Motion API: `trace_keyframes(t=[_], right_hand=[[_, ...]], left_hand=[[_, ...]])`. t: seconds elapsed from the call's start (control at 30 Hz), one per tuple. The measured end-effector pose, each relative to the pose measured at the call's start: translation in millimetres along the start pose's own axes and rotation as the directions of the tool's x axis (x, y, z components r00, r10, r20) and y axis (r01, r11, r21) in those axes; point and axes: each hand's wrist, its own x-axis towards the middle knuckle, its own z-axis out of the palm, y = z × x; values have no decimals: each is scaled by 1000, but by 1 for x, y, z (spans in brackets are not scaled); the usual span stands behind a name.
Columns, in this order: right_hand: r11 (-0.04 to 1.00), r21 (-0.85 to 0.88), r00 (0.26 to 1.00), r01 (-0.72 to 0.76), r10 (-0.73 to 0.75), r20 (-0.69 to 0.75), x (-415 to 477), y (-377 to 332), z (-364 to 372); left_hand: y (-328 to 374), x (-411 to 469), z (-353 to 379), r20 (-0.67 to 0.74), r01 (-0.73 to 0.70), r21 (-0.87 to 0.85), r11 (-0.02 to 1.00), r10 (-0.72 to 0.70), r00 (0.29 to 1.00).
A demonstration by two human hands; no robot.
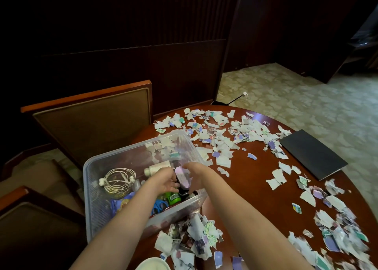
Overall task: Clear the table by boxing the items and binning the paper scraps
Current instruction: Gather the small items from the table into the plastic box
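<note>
Clear plastic box [96, 208] sits at the desk's [255, 187] left edge. The left hand [163, 182] and right hand [195, 178] are both down inside it, curled round a small lilac case [184, 180]. Paper scraps [223, 161] everywhere lol.

Left hand [163, 182]: fingertips lost behind the lilac case [183, 178]. Right hand [195, 177]: fingers drop out of sight beside it (grip unreadable for either). Green bottle [172, 198] under left palm half covered, label too small. Below left forearm, white round dish [153, 264] cut by frame edge. Paper scraps [337, 239] right of right forearm blurred.
</note>
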Motion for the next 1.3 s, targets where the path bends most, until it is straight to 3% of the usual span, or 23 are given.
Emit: trace_keyframes(t=[0.23,0.33,0.47,0.6,0.77,1.0,1.13,1.3], right_hand=[[988,-148,998,51,-57,-41,1,2,4],[989,-99,994,107,-104,34,-11,2,0],[970,-94,966,226,-211,148,-33,6,-14],[955,94,940,283,-295,172,-57,18,-38],[887,297,921,352,-385,57,-76,42,-52],[839,383,922,386,-336,-193,-89,92,-78],[831,417,921,368,-264,-287,-92,128,-98],[823,455,925,339,-203,-322,-91,159,-120]], left_hand=[[-1,-8,3,37,-8,37,999,6,999],[6,-12,-2,-6,-17,56,998,18,1000],[16,-31,-13,101,-110,25,994,107,989],[19,-46,-24,99,-155,-19,988,156,983],[18,-63,-15,74,-201,-90,975,208,975],[16,-83,23,26,-373,-55,926,375,927],[18,-100,51,98,-440,-52,897,443,891],[-2,-114,84,184,-430,-10,903,424,887]])
